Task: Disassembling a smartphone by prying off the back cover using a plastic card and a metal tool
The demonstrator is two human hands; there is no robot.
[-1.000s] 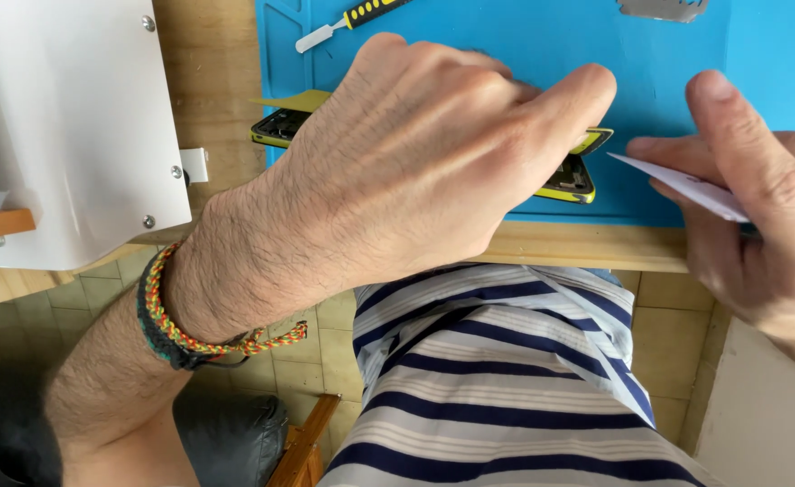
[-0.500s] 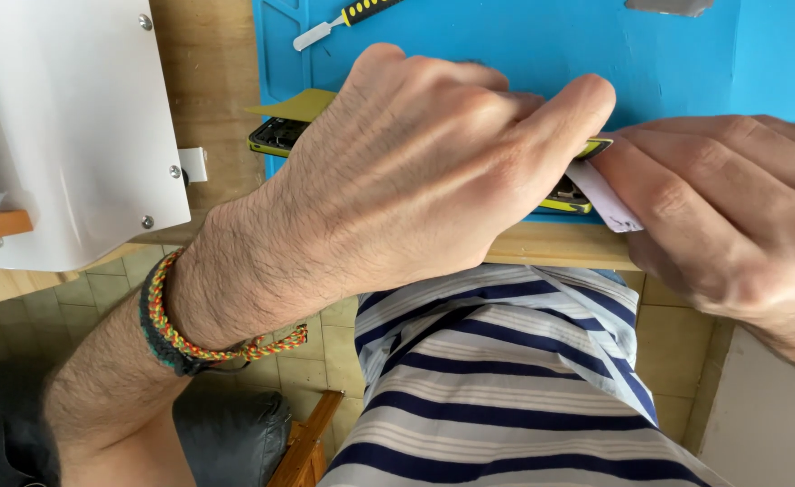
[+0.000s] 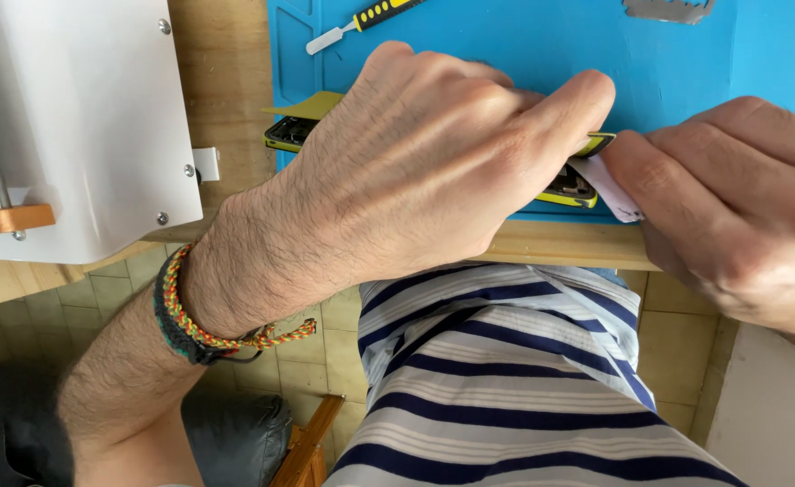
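Note:
My left hand [image 3: 425, 171] lies flat over a yellow-edged phone [image 3: 287, 133] that rests on a blue work mat [image 3: 524, 45] near the bench's front edge. It covers most of the phone, so only the phone's two ends show. My right hand [image 3: 731, 207] pinches a thin white card [image 3: 614, 185] and presses its tip against the phone's right end, beside my left index finger. A braided bracelet sits on my left wrist.
A yellow-and-black screwdriver [image 3: 361, 22] lies at the mat's far left. A grey metal tool [image 3: 668, 9] lies at the top edge. A white machine housing [image 3: 82, 117] stands on the wooden bench [image 3: 560, 245] to the left. Striped shirt and tiled floor show below.
My right hand has moved left with the white card, from apart from the phone to touching its right end. My left hand has stayed on the phone.

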